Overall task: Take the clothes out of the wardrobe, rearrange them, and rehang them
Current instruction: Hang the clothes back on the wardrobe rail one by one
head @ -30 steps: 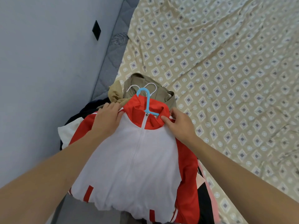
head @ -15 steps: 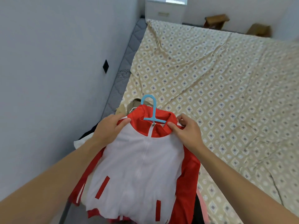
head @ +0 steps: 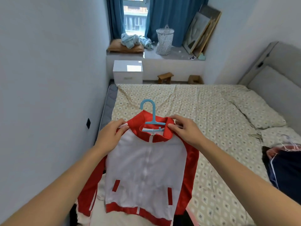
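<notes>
Here the red-and-white zip jacket [head: 146,168] is held up in the air over the near edge of the bed [head: 211,115], already threaded on a blue plastic hanger [head: 150,116] whose hook stands free above the red collar. The left hand [head: 110,137] pinches the jacket's left shoulder, thumb on top and fingers curled under the fabric, while the right hand [head: 184,129] pinches the collar edge and right shoulder just beside the hanger's crossbar; both sets of fingers are closed on cloth, not on the hanger itself. The body of the jacket hangs straight, zip done up, sleeves trailing down at each side. My reading is that the garment is squared on its hanger and ready to go back to the wardrobe, which is not in view. The risk lies in the grip: since only fabric is held, the small hanger could tip inside the neck opening and slide out of one shoulder if either hand lets go first, and the smooth sleeves would then pull the jacket off sideways. A switch to the hook has to happen before carrying, and a one-handed moment in between is where it could drop onto the clothes lying under the jacket's hem. A dark garment pile [head: 286,165] lies on the bed at the right, well apart, and a laundry basket [head: 164,40] stands on the window ledge
</notes>
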The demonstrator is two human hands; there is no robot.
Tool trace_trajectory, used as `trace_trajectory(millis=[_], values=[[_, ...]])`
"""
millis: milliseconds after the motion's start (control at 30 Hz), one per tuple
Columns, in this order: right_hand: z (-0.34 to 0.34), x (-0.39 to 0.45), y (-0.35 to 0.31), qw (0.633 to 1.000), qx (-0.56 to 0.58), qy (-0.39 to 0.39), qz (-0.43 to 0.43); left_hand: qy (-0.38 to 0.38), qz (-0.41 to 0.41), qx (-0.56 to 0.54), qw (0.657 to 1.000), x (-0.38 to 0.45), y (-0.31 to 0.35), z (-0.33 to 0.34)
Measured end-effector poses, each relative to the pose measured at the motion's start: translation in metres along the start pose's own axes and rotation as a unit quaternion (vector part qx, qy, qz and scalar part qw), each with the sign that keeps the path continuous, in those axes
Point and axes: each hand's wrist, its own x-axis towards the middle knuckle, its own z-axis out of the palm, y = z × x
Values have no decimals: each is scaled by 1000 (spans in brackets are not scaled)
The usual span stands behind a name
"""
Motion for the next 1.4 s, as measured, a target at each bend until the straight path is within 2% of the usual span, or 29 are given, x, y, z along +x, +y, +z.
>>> trace_trajectory(millis=[200,500,567,800,1000,1067,1167,1300,1400], values=[[-85,-36,-53,993,-106,49,13,-8,116,-39,992,35,85,-32],[-193,-133,-48,962,-115,241,63,-80,262,-28,961,61,232,-12],[-219,-158,-45,957,-117,258,70,-71,289,-30,954,64,263,4],[-290,-281,-27,943,-132,272,139,-134,401,-96,901,66,367,76],[-341,-384,-1,888,-160,390,185,-172,462,-88,865,35,473,148],[-358,-418,5,872,-163,414,204,-206,457,-93,860,16,512,172],[-384,-471,18,844,-166,453,234,-264,466,-140,833,-16,572,205],[-418,-540,34,816,-185,481,262,-227,505,-146,820,-53,634,253],[-433,-589,36,810,-182,480,283,-236,513,-160,809,-81,672,288]])
